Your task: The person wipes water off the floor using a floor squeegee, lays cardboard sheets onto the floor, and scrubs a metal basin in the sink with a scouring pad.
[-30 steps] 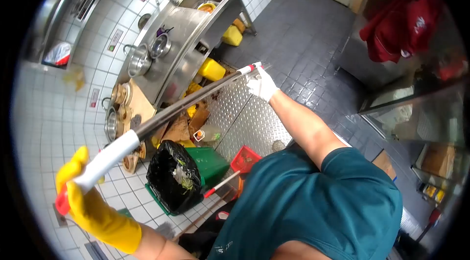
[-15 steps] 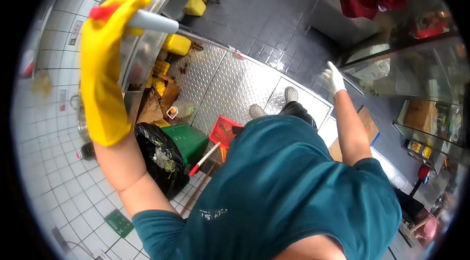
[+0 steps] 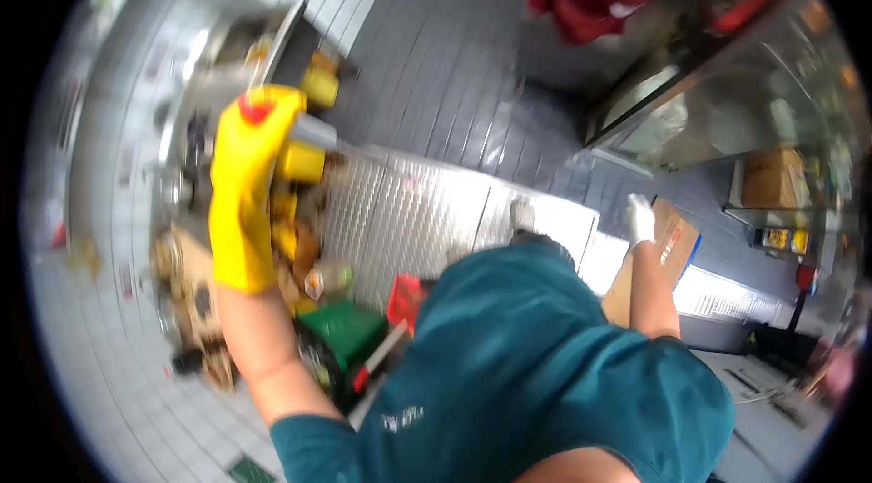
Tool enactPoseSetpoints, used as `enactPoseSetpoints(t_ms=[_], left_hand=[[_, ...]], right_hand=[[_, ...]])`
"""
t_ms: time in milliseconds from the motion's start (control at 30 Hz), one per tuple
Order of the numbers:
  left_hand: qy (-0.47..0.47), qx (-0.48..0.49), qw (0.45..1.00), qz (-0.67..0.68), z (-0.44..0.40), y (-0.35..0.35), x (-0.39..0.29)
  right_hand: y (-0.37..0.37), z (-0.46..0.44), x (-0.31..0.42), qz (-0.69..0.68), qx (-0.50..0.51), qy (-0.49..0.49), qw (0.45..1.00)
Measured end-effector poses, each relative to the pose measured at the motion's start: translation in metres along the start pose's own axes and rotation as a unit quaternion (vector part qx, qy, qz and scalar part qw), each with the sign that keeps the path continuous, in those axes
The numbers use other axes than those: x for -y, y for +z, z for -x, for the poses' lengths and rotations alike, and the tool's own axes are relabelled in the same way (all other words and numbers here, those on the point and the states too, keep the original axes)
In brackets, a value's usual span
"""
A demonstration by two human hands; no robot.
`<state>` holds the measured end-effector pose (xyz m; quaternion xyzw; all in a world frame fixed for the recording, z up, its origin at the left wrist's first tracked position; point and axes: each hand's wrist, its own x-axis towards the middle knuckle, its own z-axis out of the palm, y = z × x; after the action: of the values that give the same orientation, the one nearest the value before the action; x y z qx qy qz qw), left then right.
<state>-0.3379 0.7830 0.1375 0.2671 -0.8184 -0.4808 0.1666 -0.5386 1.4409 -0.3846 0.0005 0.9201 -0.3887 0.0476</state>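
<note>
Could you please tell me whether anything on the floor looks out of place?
Yes, brown and yellow items lie jumbled beside the metal floor plate, which looks untidy. A cardboard sheet also lies loose near the white-gloved right hand. The view is too blurred to confirm any spill.

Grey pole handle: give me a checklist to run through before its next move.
1. Left hand wrapped round the grey pole handle: ok.
2. Right hand on the pole too: not ok, it is well apart, near the flattened cardboard.
3. Gloves on both hands: ok, yellow on the left, white on the right.
4. Far end of the pole free of obstacles: cannot tell, too blurred.
5. Floor near the person free of loose items: not ok, the red dustpan is by the metal floor plate.
</note>
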Motion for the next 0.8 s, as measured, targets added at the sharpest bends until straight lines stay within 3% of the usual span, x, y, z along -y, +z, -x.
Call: enactPoseSetpoints(t_ms=[33, 67, 100, 133, 167, 200, 267, 333, 400, 433, 500, 533, 567, 600, 667, 733, 800], left_hand=[[0.037, 0.023, 0.999, -0.006, -0.011, 0.011, 0.005], [0.062, 0.065, 0.996, 0.018, -0.018, 0.025, -0.005], [0.042, 0.06, 0.997, 0.018, -0.013, 0.046, -0.032], [0.038, 0.086, 0.994, 0.047, -0.02, 0.059, -0.041], [0.009, 0.078, 0.997, 0.01, -0.017, 0.075, -0.07], [0.02, 0.104, 0.994, -0.015, -0.024, 0.092, -0.085], [0.03, 0.155, 0.987, -0.035, -0.022, 0.127, -0.131], [0.095, 0.21, 0.97, -0.075, -0.02, 0.16, -0.175], [0.148, 0.248, 0.952, -0.102, -0.025, 0.189, -0.202], [0.159, 0.254, 0.947, -0.119, -0.027, 0.206, -0.222], [0.182, 0.272, 0.944, -0.031, -0.039, 0.234, -0.236], [0.186, 0.269, 0.945, 0.03, -0.044, 0.249, -0.24], [0.243, 0.272, 0.929, 0.068, -0.046, 0.258, -0.242], [0.223, 0.3, 0.924, 0.077, -0.039, 0.257, -0.259], [0.248, 0.262, 0.922, 0.143, -0.04, 0.268, -0.244], [0.238, 0.268, 0.923, 0.139, -0.044, 0.271, -0.211], [0.13, 0.274, 0.942, 0.146, -0.041, 0.274, -0.17]], right_hand=[[-0.015, 0.009, 0.08, -0.176, 0.019, 0.185, 0.967], [-0.025, 0.013, 0.144, -0.176, 0.011, 0.131, 0.976], [-0.029, 0.002, 0.185, -0.214, 0.088, 0.139, 0.963], [0.006, -0.015, 0.18, -0.158, 0.034, -0.004, 0.987], [-0.01, -0.009, 0.25, -0.14, 0.059, -0.064, 0.986], [-0.001, -0.012, 0.289, -0.216, 0.107, -0.102, 0.965], [-0.043, 0.003, 0.394, -0.222, 0.222, -0.204, 0.927], [-0.044, 0.005, 0.443, -0.237, 0.242, -0.344, 0.876], [-0.055, 0.011, 0.483, -0.343, 0.241, -0.365, 0.831], [-0.055, 0.001, 0.489, -0.359, 0.196, -0.333, 0.849], [-0.052, -0.019, 0.497, -0.392, 0.109, -0.262, 0.875], [-0.051, -0.037, 0.491, -0.347, -0.021, -0.356, 0.867], [-0.064, -0.052, 0.492, -0.345, -0.083, -0.367, 0.86], [-0.081, -0.071, 0.495, -0.343, -0.145, -0.377, 0.848], [-0.122, -0.103, 0.503, -0.483, -0.074, -0.285, 0.825], [-0.174, -0.136, 0.526, -0.499, -0.129, -0.278, 0.811], [-0.221, -0.167, 0.547, -0.51, -0.151, -0.289, 0.796]])
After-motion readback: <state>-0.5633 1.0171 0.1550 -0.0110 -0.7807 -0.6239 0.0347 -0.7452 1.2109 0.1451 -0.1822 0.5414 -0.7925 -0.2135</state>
